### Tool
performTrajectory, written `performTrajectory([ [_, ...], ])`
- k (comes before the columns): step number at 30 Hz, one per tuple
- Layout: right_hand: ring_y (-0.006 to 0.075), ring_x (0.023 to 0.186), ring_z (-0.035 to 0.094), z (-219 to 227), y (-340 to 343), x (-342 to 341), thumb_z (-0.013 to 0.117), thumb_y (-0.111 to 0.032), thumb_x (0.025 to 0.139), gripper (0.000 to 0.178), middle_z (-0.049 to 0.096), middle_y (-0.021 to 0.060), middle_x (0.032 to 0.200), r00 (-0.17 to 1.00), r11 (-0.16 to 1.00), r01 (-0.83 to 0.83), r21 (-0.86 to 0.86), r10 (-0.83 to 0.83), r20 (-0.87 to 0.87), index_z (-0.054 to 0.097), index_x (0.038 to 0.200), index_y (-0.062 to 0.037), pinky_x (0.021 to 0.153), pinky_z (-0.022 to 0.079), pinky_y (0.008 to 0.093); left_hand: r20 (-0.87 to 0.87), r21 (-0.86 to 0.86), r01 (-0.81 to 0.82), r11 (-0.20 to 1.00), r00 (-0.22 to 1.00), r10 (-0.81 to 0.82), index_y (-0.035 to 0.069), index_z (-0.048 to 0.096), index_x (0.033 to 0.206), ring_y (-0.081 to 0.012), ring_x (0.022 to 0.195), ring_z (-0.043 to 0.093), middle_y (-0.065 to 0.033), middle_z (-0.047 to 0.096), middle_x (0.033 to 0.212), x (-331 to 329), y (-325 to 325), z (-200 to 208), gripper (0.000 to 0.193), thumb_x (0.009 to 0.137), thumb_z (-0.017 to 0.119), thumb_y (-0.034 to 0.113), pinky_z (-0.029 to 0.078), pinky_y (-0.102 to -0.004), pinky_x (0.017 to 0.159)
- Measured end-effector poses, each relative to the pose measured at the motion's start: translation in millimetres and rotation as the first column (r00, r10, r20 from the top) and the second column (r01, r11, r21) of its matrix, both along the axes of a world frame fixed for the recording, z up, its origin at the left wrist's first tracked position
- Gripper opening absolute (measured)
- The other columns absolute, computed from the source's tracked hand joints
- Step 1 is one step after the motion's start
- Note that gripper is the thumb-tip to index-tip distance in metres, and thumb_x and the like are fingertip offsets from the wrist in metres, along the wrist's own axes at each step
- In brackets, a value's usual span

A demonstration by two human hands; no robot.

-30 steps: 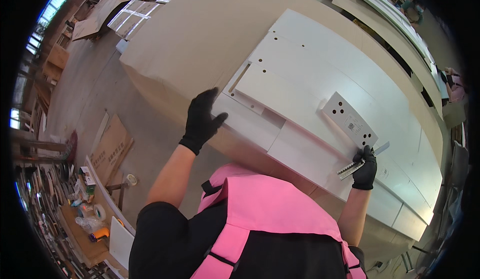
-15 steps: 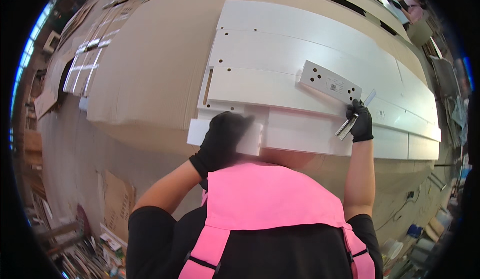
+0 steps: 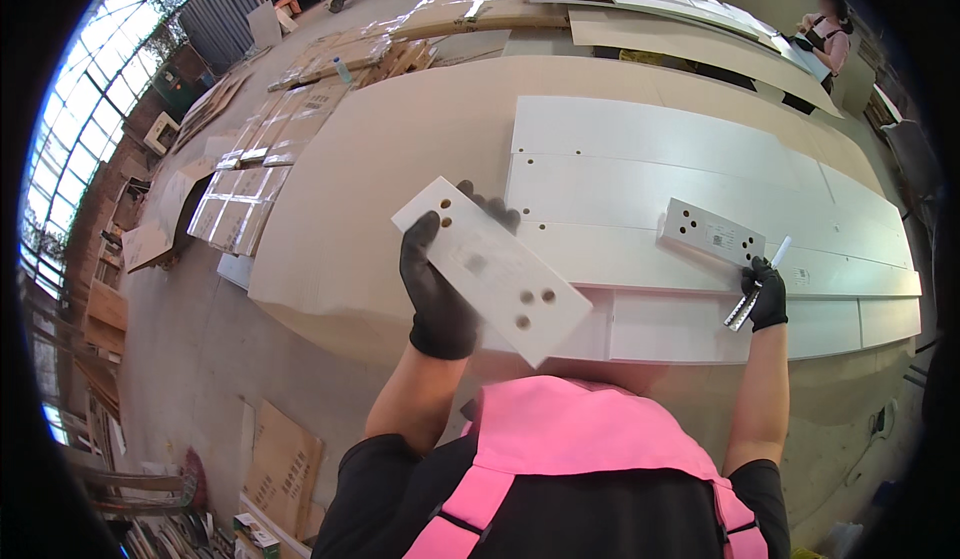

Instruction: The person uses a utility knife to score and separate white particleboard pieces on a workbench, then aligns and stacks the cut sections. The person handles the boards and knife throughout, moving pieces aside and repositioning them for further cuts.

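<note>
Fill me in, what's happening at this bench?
A person in black gloves stands at a large table covered with long white panels. The left hand holds a small white drilled board lifted above the table. The right hand grips a thin white tool beside a second small drilled board lying on the panels.

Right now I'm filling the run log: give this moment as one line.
left hand: holds small white drilled panel lifted | right hand: holds white pen and metal strip | small grey drilled panel: lies on white boards
</note>
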State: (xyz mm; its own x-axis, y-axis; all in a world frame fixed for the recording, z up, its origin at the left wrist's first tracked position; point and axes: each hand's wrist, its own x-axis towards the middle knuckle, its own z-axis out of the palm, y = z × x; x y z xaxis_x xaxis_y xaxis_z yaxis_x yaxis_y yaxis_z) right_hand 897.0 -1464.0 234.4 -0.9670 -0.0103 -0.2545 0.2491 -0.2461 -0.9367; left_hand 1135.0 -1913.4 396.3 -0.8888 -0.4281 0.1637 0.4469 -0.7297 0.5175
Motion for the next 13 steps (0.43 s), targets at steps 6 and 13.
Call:
performTrajectory([
  [6,0.0124,0.068,0.062,2,-5,2,0.064,-0.017,0.091,0.020,0.062,0.0052,0.077,0.998,0.998,0.067,-0.015,-0.067,0.003,0.060,0.106,-0.0048,0.056,0.050,0.0224,0.026,0.294,0.172,0.940,0.982,-0.188,-0.006,0.055,0.122,-0.0320,0.119,0.055,-0.0196,0.061,0.121,-12,-26,-17,0.051,0.091,0.053,0.034,0.044,-0.0458,0.103],
  [13,0.0139,0.064,0.060,-10,1,-6,0.070,-0.020,0.088,0.026,0.061,0.0093,0.076,0.998,0.996,0.066,-0.068,-0.067,-0.012,0.057,0.105,-0.0052,0.058,0.054,0.0241,-0.323,0.434,0.512,0.741,0.857,-0.402,-0.008,0.041,0.138,-0.0394,0.130,0.046,-0.0247,0.050,0.138,-16,-44,-39,0.062,0.092,0.054,0.032,0.040,-0.0505,0.106],
])
